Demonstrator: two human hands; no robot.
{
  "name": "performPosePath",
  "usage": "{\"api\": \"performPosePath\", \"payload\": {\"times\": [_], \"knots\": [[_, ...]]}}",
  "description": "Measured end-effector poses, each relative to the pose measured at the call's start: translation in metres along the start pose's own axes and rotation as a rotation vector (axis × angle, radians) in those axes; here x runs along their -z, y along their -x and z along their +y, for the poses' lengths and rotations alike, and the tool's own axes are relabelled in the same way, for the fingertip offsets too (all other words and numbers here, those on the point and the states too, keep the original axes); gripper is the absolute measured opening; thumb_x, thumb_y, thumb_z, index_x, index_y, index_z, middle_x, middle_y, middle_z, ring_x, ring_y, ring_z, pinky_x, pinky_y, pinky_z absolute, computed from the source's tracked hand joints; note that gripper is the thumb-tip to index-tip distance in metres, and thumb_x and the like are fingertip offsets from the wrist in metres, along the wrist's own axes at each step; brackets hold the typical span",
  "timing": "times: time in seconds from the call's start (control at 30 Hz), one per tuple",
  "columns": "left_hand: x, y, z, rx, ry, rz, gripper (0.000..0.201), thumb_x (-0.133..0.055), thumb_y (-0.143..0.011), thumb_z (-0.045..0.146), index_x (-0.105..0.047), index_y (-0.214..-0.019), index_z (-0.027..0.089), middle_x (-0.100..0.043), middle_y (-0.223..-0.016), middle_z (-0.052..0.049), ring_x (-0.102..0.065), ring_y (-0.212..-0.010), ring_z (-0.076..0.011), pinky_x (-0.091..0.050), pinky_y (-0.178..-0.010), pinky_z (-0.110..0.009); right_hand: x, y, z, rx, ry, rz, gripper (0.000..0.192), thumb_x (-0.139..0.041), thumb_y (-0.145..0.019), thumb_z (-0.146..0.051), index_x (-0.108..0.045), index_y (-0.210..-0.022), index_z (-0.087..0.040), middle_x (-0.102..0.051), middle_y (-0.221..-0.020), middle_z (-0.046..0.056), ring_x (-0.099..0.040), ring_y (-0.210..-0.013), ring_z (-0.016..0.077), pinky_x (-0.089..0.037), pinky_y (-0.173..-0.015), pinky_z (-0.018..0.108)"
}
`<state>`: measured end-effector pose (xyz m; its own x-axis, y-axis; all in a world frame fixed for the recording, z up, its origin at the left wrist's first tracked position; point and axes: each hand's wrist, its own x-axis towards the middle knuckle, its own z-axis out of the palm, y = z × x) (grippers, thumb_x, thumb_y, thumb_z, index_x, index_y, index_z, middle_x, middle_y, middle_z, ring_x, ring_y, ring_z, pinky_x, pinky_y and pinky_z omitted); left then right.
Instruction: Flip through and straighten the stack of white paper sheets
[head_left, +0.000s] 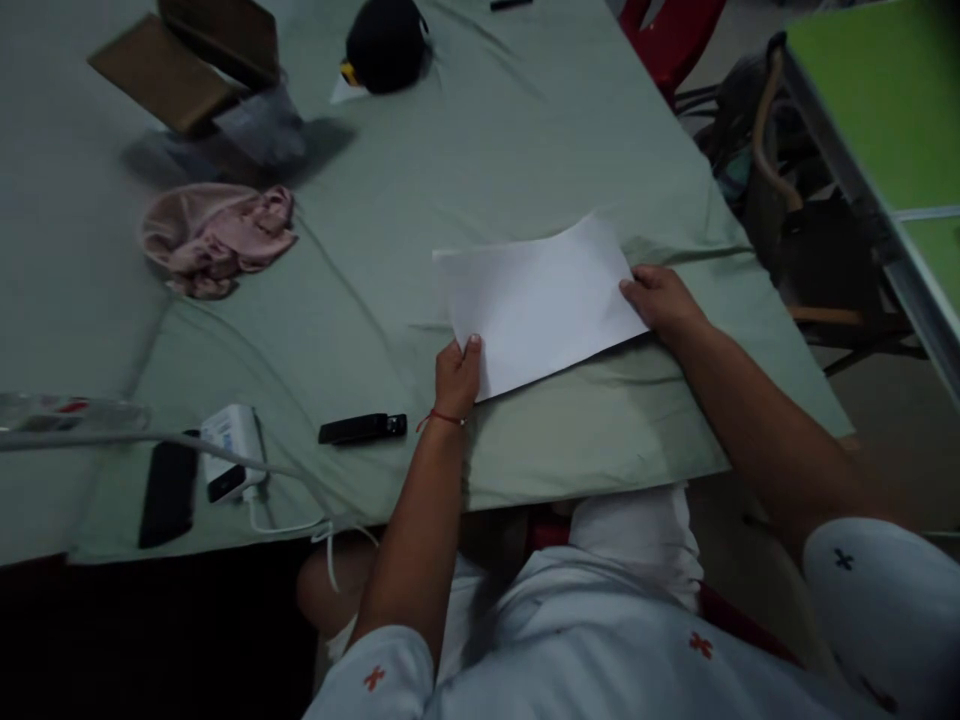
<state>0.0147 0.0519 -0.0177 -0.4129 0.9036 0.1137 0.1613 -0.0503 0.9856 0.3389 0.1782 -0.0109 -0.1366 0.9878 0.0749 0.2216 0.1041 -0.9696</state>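
Observation:
A white sheet of paper (544, 305), perhaps more than one layer, is held between my two hands just over the green cloth. My left hand (457, 375) pinches its near left edge, thumb on top. At the right edge my right hand (664, 305) grips it the same way, fingers underneath and out of sight. The far right corner of the paper curls upward. To the left of my left wrist lies a black stapler (363, 429), touched by neither hand.
The green tablecloth (375, 240) is wrinkled. On the left are a pink cloth (221, 235), an open cardboard box (169, 75), a black phone (169, 490) and a white charger (234, 450) with cables. A black cap (388, 45) sits at the back. A chair (817, 250) stands right.

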Motion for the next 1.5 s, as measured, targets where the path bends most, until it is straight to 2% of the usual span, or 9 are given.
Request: {"api": "performPosePath", "payload": {"times": [0.1, 0.23, 0.4, 0.6, 0.7, 0.83, 1.07, 1.33, 1.5], "knots": [[0.002, 0.006, -0.009, -0.034, -0.092, 0.044, 0.056, -0.076, -0.084, 0.071, -0.064, -0.069, 0.018, -0.054, -0.063, 0.001, -0.05, -0.061, -0.0134, -0.041, -0.053, -0.025, -0.007, 0.006, 0.011, 0.098, 0.15, 0.093, 0.028, -0.071, -0.091, -0.049, -0.063, -0.08, -0.025, -0.053, -0.069, 0.001, -0.052, -0.072, 0.0198, -0.05, -0.07, 0.038], [0.004, 0.005, -0.013, -0.037, -0.024, 0.05, 0.059, -0.073, -0.085, 0.075, -0.075, -0.094, 0.017, -0.075, -0.093, -0.008, -0.07, -0.089, -0.0212, -0.059, -0.081, -0.032, -0.006, 0.015, 0.009, 0.17, 0.167, 0.145, 0.038, -0.063, -0.095, -0.06, -0.057, -0.08, -0.026, -0.049, -0.073, 0.0, -0.05, -0.074, 0.0188, -0.048, -0.072, 0.036], [0.005, 0.002, -0.017, -0.048, -0.036, -0.005, 0.062, -0.069, -0.087, 0.075, -0.076, -0.107, 0.017, -0.079, -0.106, -0.011, -0.073, -0.11, -0.0267, -0.059, -0.1, -0.039, -0.005, 0.015, 0.008, 0.094, 0.023, 0.114, 0.046, -0.068, -0.089, -0.07, -0.059, -0.081, -0.026, -0.046, -0.069, -0.001, -0.044, -0.065, 0.0157, -0.041, -0.06, 0.032], [0.006, 0.003, -0.019, -0.032, -0.024, 0.01, 0.061, -0.069, -0.089, 0.073, -0.076, -0.109, 0.016, -0.079, -0.107, -0.011, -0.073, -0.113, -0.0262, -0.058, -0.104, -0.039, 0.002, 0.02, -0.003, -0.054, -0.121, -0.043, 0.035, -0.078, -0.085, -0.056, -0.069, -0.082, -0.022, -0.061, -0.075, 0.001, -0.05, -0.065, 0.0151, -0.038, -0.056, 0.03], [0.004, 0.004, -0.016, -0.016, 0.016, 0.017, 0.06, -0.072, -0.087, 0.073, -0.076, -0.107, 0.017, -0.079, -0.107, -0.011, -0.074, -0.109, -0.0256, -0.059, -0.101, -0.038, 0.002, 0.019, -0.003, -0.063, -0.12, -0.029, 0.03, -0.079, -0.084, -0.05, -0.068, -0.08, -0.022, -0.059, -0.074, 0.0, -0.049, -0.065, 0.0142, -0.036, -0.055, 0.029], [0.002, 0.006, -0.008, -0.005, 0.16, -0.005, 0.053, -0.084, -0.079, 0.066, -0.073, -0.104, 0.021, -0.076, -0.098, -0.006, -0.073, -0.094, -0.0199, -0.059, -0.086, -0.03, -0.002, 0.014, 0.004, -0.038, -0.184, 0.132, 0.032, -0.078, -0.085, -0.052, -0.063, -0.077, -0.024, -0.054, -0.069, -0.002, -0.047, -0.063, 0.0134, -0.037, -0.054, 0.028], [0.002, 0.008, 0.003, 0.102, 0.223, -0.055, 0.044, -0.094, -0.066, 0.047, -0.069, -0.091, 0.021, -0.049, -0.066, 0.007, -0.046, -0.052, -0.0087, -0.043, -0.045, -0.02, -0.004, 0.01, 0.004, -0.058, -0.193, 0.231, 0.037, -0.076, -0.085, -0.06, -0.062, -0.079, -0.027, -0.056, -0.071, -0.001, -0.054, -0.069, 0.0164, -0.045, -0.058, 0.03], [-0.001, 0.008, 0.009, 0.129, 0.235, -0.024, 0.047, -0.096, -0.062, 0.046, -0.067, -0.089, 0.021, -0.049, -0.066, 0.007, -0.047, -0.052, -0.0079, -0.043, -0.041, -0.018, -0.004, 0.011, 0.011, -0.008, -0.076, 0.224, 0.041, -0.075, -0.086, -0.06, -0.055, -0.074, -0.026, -0.048, -0.07, 0.0, -0.053, -0.072, 0.0182, -0.048, -0.062, 0.033], [0.001, 0.008, 0.009, 0.147, 0.256, -0.054, 0.046, -0.095, -0.063, 0.041, -0.072, -0.097, 0.02, -0.057, -0.061, 0.007, -0.048, -0.048, -0.0077, -0.044, -0.042, -0.019, -0.002, 0.009, 0.013, 0.002, -0.204, 0.271, 0.039, -0.072, -0.086, -0.065, -0.062, -0.087, -0.027, -0.054, -0.076, -0.001, -0.054, -0.071, 0.0172, -0.046, -0.063, 0.033]]}}
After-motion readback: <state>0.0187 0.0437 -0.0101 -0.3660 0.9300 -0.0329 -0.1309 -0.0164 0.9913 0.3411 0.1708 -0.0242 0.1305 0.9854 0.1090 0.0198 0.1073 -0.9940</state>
